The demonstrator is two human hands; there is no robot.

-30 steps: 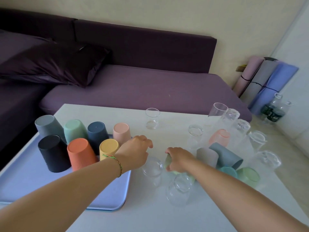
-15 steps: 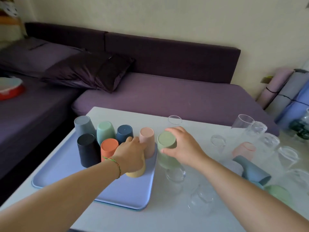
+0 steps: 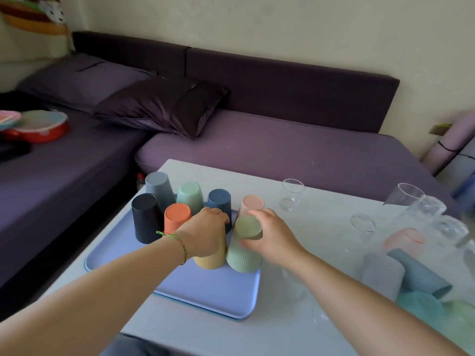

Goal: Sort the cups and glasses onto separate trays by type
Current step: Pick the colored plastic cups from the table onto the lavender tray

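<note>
On the blue tray (image 3: 205, 291) I count eight plastic cups, all standing upside down: a grey cup (image 3: 158, 187), a mint cup (image 3: 190, 196), a navy cup (image 3: 219, 201), a pink cup (image 3: 252, 204), a black cup (image 3: 145, 218), an orange cup (image 3: 177, 218), a yellow ribbed cup (image 3: 209, 258) and a sage green ribbed cup (image 3: 244, 245). The green one stands at the right edge of the tray, touching the yellow one.

The left hand (image 3: 205, 235) lies closed over the top of the yellow cup. The right hand (image 3: 272, 240) grips the green cup from its right side, thumb in front and fingers behind the base.

On the white table (image 3: 257, 330), right of the tray, one clear glass (image 3: 291, 194) stands alone, and another glass (image 3: 362, 224) is near it. More glasses are crowded at the far right; they are too blurred to count. Beside them are a pink tumbler (image 3: 404, 240), a grey tumbler (image 3: 383, 276), a slate blue tumbler (image 3: 421, 276) lying on its side, a teal one (image 3: 419, 307) and a light green one (image 3: 460, 312).

Half a second ago the green cup was held above the table beside the tray; now its rim sits on the tray. The left hand has stayed on the yellow cup. The camera has also turned left, so a red bowl (image 3: 43, 127) on the purple sofa (image 3: 282, 150) shows more.
</note>
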